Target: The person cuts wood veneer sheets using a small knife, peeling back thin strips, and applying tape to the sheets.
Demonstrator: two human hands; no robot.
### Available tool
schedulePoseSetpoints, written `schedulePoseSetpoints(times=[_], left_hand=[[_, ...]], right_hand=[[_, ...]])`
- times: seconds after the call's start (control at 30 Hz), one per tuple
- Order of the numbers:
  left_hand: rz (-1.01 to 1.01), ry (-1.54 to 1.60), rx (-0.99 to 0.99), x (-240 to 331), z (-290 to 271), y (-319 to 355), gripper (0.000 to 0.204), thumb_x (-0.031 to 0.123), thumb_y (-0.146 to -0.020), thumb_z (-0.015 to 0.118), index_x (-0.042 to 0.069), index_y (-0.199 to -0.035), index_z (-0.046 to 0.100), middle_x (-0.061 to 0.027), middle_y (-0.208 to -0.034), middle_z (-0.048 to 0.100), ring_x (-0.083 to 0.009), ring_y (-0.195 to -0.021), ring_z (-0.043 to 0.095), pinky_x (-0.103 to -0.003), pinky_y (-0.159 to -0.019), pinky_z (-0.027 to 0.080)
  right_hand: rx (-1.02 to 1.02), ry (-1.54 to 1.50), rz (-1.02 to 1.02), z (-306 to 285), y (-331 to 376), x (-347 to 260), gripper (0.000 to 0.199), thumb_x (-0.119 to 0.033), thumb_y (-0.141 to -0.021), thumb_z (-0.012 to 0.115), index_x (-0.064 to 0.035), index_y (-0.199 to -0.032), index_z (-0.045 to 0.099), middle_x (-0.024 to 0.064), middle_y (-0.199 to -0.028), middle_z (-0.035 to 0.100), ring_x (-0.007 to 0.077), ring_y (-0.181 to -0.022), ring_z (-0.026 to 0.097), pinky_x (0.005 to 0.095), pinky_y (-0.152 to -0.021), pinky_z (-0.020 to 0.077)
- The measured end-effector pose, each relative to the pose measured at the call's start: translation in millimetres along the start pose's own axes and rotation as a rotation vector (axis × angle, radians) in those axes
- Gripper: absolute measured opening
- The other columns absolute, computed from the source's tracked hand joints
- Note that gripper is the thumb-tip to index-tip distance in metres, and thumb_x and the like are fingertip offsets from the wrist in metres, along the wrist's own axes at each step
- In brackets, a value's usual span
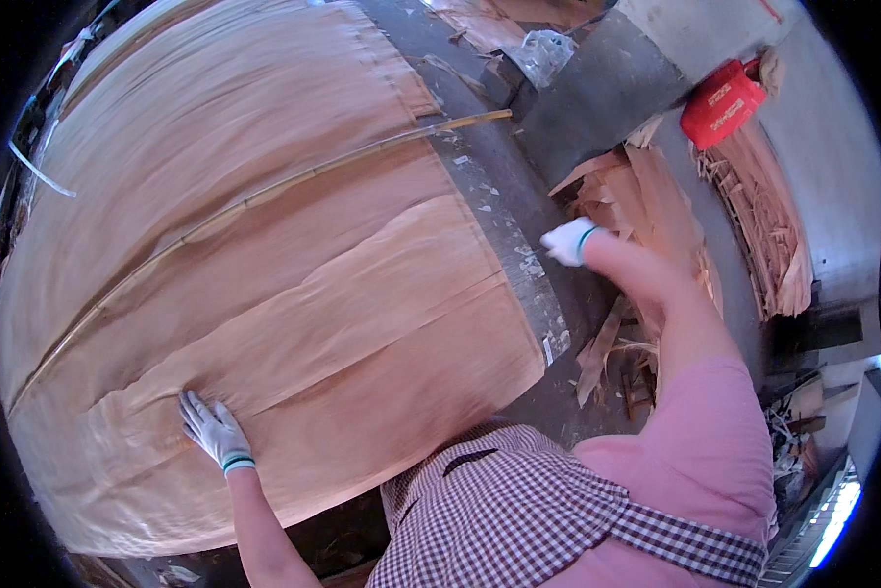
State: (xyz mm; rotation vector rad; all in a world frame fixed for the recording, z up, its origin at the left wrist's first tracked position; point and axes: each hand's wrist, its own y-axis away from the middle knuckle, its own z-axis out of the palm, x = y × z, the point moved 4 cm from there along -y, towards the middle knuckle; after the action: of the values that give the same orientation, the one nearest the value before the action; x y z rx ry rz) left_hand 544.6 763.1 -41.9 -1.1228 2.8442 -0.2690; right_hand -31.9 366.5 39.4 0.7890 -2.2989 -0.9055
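Note:
A wide stack of thin, tan-pink wood veneer sheets spreads across the left and middle, its top sheet wrinkled and split along the grain. My left hand, in a white glove with a green cuff, lies flat on the near left part of the top sheet, fingers stretched out. Beyond the right edge of the stack, my right hand, gloved the same way, hangs in the air; motion smears its fingers. A long thin bamboo-like pole lies across the sheets, its far end jutting past the edge.
Torn veneer scraps lie on the floor at the right. A grey box-like block stands beyond the stack, with a clear plastic bag beside it. A red bag rests on a pile of veneer strips by the wall.

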Motion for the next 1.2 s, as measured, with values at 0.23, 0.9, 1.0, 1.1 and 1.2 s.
schedulePoseSetpoints(times=[0.23,0.9,1.0,1.1,1.2], left_hand=[[-0.095,0.058,-0.316,-4.1,-23.3,-24.5,0.054,0.034,-0.094,0.047,0.008,-0.141,0.039,-0.0104,-0.146,0.039,-0.0270,-0.138,0.028,-0.050,-0.114,0.011],[-0.179,0.406,0.209,-67.4,-18.3,-10.9,0.037,0.028,-0.084,0.059,0.008,-0.115,0.058,-0.0127,-0.126,0.051,-0.0344,-0.123,0.041,-0.060,-0.105,0.023],[-0.177,0.333,0.185,-66.4,-20.0,-13.5,0.036,0.027,-0.087,0.055,0.011,-0.119,0.058,-0.0107,-0.134,0.048,-0.0319,-0.125,0.041,-0.056,-0.106,0.023],[-0.176,0.284,0.157,-68.5,-16.6,-13.1,0.040,0.030,-0.088,0.052,0.014,-0.125,0.056,-0.0077,-0.136,0.047,-0.0302,-0.127,0.040,-0.056,-0.108,0.023],[-0.169,0.206,0.152,-64.2,-17.3,-13.3,0.039,0.028,-0.088,0.052,0.015,-0.125,0.057,-0.0055,-0.136,0.048,-0.0285,-0.127,0.040,-0.057,-0.108,0.020]], right_hand=[[0.708,-0.235,-0.180,-122.9,-34.9,-79.7,0.021,-0.024,-0.090,0.051,-0.0062,-0.100,0.054,0.0182,-0.094,0.064,0.0383,-0.087,0.062,0.0482,-0.072,0.0483],[0.535,-0.072,-0.985,-318.3,-32.0,-751.9,0.028,-0.031,-0.094,0.046,-0.0093,-0.103,0.062,0.0155,-0.094,0.068,0.0340,-0.091,0.065,0.0474,-0.076,0.0511],[0.564,-0.043,-0.943,-297.8,-61.1,-680.8,0.026,-0.030,-0.094,0.046,-0.0098,-0.101,0.061,0.0161,-0.090,0.068,0.0350,-0.087,0.066,0.0482,-0.073,0.0512],[0.523,-0.018,-0.774,-266.2,-68.2,-534.0,0.023,-0.029,-0.095,0.045,-0.0099,-0.099,0.057,0.0165,-0.083,0.067,0.0365,-0.079,0.065,0.0489,-0.065,0.0504],[0.487,-0.045,-0.596,-220.9,-86.2,-396.2,0.023,-0.029,-0.094,0.045,-0.0103,-0.102,0.056,0.0162,-0.083,0.067,0.0366,-0.078,0.065,0.0487,-0.063,0.0499]])
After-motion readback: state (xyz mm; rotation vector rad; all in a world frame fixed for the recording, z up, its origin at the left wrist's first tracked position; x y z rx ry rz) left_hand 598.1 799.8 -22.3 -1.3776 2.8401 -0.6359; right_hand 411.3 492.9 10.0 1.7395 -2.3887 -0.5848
